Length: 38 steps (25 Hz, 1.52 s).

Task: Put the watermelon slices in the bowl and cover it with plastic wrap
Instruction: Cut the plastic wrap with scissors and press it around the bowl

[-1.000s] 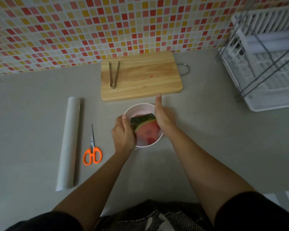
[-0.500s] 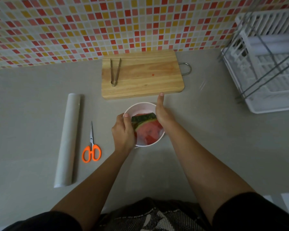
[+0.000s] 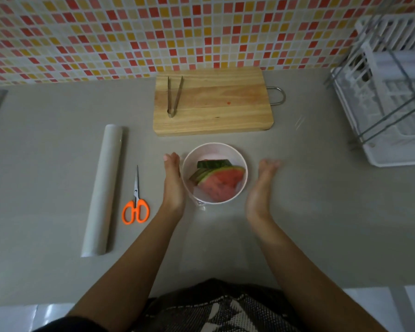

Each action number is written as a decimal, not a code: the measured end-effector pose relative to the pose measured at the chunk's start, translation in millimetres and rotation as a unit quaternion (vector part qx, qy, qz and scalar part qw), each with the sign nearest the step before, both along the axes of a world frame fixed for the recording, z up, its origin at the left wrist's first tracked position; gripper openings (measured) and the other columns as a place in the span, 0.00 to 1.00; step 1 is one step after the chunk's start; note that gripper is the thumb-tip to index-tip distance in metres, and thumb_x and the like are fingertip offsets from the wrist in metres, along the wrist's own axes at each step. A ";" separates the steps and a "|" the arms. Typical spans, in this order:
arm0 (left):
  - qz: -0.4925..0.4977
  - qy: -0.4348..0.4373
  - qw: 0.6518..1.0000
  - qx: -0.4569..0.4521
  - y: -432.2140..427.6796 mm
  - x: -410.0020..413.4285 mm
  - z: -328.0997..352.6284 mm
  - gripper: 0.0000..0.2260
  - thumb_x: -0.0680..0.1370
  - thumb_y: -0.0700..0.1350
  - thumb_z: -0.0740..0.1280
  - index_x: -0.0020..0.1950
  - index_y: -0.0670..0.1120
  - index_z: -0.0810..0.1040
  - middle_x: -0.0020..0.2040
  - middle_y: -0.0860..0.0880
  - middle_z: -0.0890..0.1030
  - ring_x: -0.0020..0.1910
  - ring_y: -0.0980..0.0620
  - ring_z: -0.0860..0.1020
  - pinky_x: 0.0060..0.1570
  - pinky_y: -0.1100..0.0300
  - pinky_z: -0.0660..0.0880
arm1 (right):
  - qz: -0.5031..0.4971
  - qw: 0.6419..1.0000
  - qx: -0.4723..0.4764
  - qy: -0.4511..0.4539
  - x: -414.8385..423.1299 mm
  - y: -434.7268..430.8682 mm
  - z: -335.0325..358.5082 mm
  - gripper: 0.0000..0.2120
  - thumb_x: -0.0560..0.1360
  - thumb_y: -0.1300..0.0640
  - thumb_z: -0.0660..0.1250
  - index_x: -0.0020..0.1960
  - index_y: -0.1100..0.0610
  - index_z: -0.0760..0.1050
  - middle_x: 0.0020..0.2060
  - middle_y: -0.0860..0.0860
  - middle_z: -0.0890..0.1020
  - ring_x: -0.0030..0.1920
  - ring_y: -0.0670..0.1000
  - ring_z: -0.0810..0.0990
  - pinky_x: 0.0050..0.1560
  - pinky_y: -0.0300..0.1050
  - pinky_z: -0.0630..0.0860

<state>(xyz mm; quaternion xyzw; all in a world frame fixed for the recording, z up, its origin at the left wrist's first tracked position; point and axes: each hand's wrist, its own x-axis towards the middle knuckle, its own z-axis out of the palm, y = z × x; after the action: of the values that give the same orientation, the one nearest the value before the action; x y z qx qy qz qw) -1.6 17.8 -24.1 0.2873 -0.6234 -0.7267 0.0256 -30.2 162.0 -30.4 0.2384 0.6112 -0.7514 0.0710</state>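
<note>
- The left hand (image 3: 173, 183) is held open, fingers straight, edge-on just beside the left wall of the bowl (image 3: 213, 145); contact cannot be told.
- The right hand (image 3: 261, 188) is seen blurred, fingers relaxed and spread, holding nothing, apart from the bowl's right side.
- The watermelon slices (image 3: 222, 182) are contained in the bowl, near the cutting board (image 3: 216, 104).
- The plastic wrap roll (image 3: 103, 188) is laid at the left, beside the scissors (image 3: 135, 202).

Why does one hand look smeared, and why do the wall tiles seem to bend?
Head view: the right hand is motion-blurred, while the left hand and bowl look sharp; the wide-angle lens bows the tiled wall; the light is dim overall.
</note>
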 end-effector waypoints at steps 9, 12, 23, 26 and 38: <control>0.097 -0.088 0.986 -0.102 -1.4 7.8 -5.4 0.31 0.79 0.64 0.41 0.53 0.50 0.80 0.55 0.48 0.82 0.57 0.49 0.77 0.52 0.59 0.71 | 0.071 0.996 -0.052 0.027 -44.6 7.2 23.8 0.33 0.77 0.36 0.36 0.75 0.53 0.51 0.76 0.50 0.55 0.75 0.48 0.54 0.73 0.45 0.50; 0.029 -0.050 0.994 -0.094 -15.2 -7.4 0.6 0.32 0.79 0.64 0.41 0.71 0.46 0.70 0.68 0.47 0.74 0.68 0.49 0.70 0.69 0.54 0.63 | 0.068 0.997 0.045 0.009 -25.8 -3.3 20.3 0.35 0.74 0.32 0.39 0.76 0.49 0.48 0.75 0.49 0.57 0.73 0.47 0.58 0.65 0.40 0.55; 0.127 -0.078 0.982 -0.114 -12.5 -2.5 5.4 0.28 0.80 0.63 0.45 0.60 0.48 0.77 0.58 0.45 0.81 0.58 0.47 0.77 0.64 0.50 0.70 | 0.026 0.991 0.030 0.128 -22.6 14.8 25.5 0.28 0.78 0.40 0.39 0.75 0.51 0.53 0.74 0.43 0.57 0.70 0.37 0.55 0.70 0.30 0.49; 0.085 -0.082 0.985 -0.127 6.6 12.7 4.3 0.26 0.77 0.65 0.43 0.43 0.61 0.80 0.50 0.48 0.83 0.53 0.48 0.79 0.55 0.55 0.71 | 0.078 0.989 0.059 0.112 6.0 -1.5 8.0 0.29 0.78 0.42 0.39 0.75 0.53 0.50 0.75 0.46 0.52 0.74 0.42 0.50 0.59 0.17 0.52; 0.001 0.073 0.994 -0.087 -0.6 -30.2 -13.2 0.23 0.79 0.57 0.52 0.70 0.48 0.71 0.65 0.52 0.75 0.61 0.60 0.74 0.55 0.70 0.72 | 0.104 0.977 0.086 0.167 -19.5 -14.0 -18.5 0.41 0.67 0.24 0.49 0.70 0.49 0.63 0.67 0.47 0.70 0.66 0.47 0.70 0.63 0.42 0.71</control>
<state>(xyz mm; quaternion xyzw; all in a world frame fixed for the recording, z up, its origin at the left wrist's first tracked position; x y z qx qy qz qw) -31.8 17.2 -37.3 0.2307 -0.6805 -0.6888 0.0961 -49.7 147.9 -48.9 0.0497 0.6981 -0.7138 0.0252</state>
